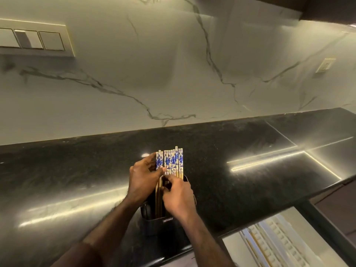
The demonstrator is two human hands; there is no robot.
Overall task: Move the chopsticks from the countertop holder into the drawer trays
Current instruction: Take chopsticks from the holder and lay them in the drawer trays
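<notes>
Several wooden chopsticks [172, 160] with blue-and-white patterned tops stand upright in a black holder [148, 211] on the dark countertop. My left hand [143, 178] wraps around the left side of the bundle, thumb pressing on the sticks. My right hand [178, 195] pinches the shafts from the right, just above the holder's rim, hiding much of the holder. At the lower right the open drawer [300, 218] shows pale trays [277, 245] with long dividers; a few chopstick-like sticks seem to lie in the left tray.
The glossy black countertop [77, 180] stretches left and right with bright light streaks. A marble backsplash [173, 74] rises behind it, with a switch panel [34, 38] at the upper left and an outlet [325, 65] at the right.
</notes>
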